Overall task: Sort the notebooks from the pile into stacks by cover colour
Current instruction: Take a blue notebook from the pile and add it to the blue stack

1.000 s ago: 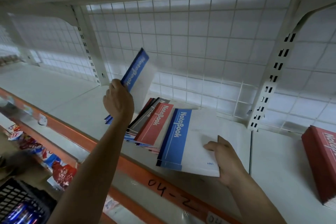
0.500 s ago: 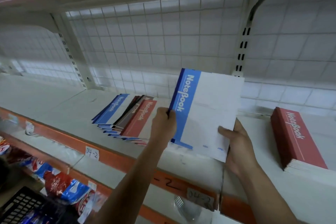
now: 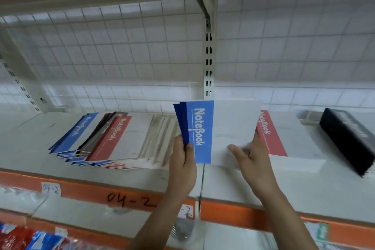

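My left hand [image 3: 183, 160] grips a small bunch of blue-spined notebooks [image 3: 215, 132] by the lower spine corner and holds them upright above the shelf. My right hand [image 3: 250, 158] is at their lower right corner, fingers spread and blurred across the white cover. The mixed pile [image 3: 113, 138] of blue, red and dark notebooks lies fanned out on the shelf to the left. A red stack [image 3: 273, 136] lies flat just behind and right of the held notebooks. Further right stands a black stack [image 3: 345, 140].
The white shelf [image 3: 284, 186] has an orange front edge marked 04-2. A slotted upright [image 3: 209, 63] and a wire grid back panel close the rear. Another shelf hangs overhead. Packaged goods [image 3: 30, 239] lie on the lower shelf at bottom left.
The view has swung right, bringing the black stack into sight. The blue notebooks have moved right, in front of the red stack. My right hand's grip on their edge has loosened into spread fingers.
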A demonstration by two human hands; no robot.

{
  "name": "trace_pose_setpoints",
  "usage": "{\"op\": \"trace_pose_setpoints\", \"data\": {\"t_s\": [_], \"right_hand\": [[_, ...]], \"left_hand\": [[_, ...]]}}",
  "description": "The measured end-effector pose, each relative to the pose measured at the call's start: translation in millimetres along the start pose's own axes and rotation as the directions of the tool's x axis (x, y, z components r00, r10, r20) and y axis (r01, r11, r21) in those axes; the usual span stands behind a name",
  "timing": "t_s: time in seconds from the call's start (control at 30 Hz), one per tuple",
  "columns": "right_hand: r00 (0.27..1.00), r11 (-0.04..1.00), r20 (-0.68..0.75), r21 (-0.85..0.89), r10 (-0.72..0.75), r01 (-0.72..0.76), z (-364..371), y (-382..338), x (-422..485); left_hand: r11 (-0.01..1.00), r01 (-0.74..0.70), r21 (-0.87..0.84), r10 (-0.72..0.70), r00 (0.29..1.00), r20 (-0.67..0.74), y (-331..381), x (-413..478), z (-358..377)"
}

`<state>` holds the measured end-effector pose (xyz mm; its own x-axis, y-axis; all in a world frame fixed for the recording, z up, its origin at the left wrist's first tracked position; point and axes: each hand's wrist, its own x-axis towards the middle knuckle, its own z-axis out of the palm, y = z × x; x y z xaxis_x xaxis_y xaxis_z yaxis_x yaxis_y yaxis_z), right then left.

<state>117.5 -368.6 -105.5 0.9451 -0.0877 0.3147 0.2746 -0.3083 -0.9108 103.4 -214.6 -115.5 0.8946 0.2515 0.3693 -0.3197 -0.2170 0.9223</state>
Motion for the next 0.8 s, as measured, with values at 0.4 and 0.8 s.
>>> {"op": "trace_pose_setpoints", "data": {"t_s": [0.4, 0.8], "right_hand": [[0.993, 0.994, 0.038, -0.02, 0.108, -0.107, 0.3, 12.2, -19.8], [0.97, 0.998, -0.235, 0.019, -0.052, 0.058, -79.1, 1.7, -8.5]], "left_hand": [[0.929, 0.127, 0.348, -0.171, 0.98, 0.098, -6.5, -3.8, 9.0], [0.973, 0.114, 0.2, -0.143, 0.98, 0.137, 45.4, -0.2, 75.9]]}}
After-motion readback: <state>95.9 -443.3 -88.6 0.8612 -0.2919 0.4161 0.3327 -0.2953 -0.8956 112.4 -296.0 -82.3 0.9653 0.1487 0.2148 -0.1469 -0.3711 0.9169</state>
